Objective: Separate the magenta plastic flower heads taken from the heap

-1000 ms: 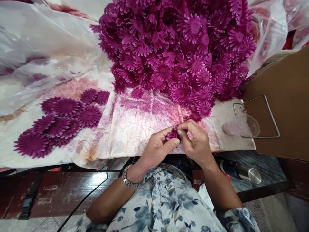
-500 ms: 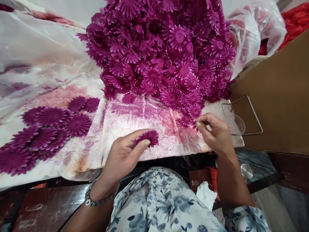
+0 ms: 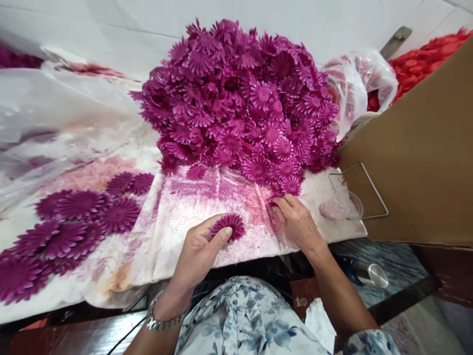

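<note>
My left hand (image 3: 201, 249) is closed on a purple artificial flower (image 3: 233, 228), its thumb lying across the many-petalled layer. The flower faces up above the stained cloth. To its right, my right hand (image 3: 298, 222) has its fingertips pinched together at a bit of purple flower (image 3: 274, 202), largely hidden by the fingers. That spot is just below the near edge of a big heap of purple flowers (image 3: 236, 118). On the left of the cloth lies a group of flattened, layered purple flowers (image 3: 79, 204).
A stained white cloth (image 3: 188, 236) covers the table. A cardboard box (image 3: 414, 162) stands at the right, beside a wire stand (image 3: 374, 190) and a small clear dish (image 3: 338, 207). Plastic sheeting (image 3: 74, 98) lies at the back left; red flowers (image 3: 432, 61) are piled behind the box.
My right hand has moved left, from the heap's lower edge toward my left hand. The left hand still holds its flower. The camera view has tilted up, showing more wall.
</note>
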Tool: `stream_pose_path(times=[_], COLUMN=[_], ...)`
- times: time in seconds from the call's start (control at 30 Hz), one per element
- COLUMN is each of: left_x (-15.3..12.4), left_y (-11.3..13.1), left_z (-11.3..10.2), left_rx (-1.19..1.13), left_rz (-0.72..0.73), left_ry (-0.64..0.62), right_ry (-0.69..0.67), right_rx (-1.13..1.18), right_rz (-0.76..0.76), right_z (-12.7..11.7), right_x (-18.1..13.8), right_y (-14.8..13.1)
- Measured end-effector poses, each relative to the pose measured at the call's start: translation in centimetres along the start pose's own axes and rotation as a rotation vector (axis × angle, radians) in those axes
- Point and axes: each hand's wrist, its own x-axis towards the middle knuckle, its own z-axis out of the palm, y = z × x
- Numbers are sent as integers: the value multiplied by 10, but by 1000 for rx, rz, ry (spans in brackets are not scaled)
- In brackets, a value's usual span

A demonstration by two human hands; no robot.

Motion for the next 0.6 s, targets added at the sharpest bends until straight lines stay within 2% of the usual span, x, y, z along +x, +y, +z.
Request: stream_pose_path(times=[0.2,0.43,0.6], left_x=[0,-2,-2], left_y=[0,-3,0], left_z=[3,6,10], left_rx=[-67,-70,-105], left_rz=[-17,-26,-31], left_ry=[-2,-48,-47], right_ry=[1,-22,11], right_rx=[22,-55,-59], right_rz=[6,163,143], right_z=[-5,-4,-3], right_x=[-3,5,4], right_y=[0,-1,-4])
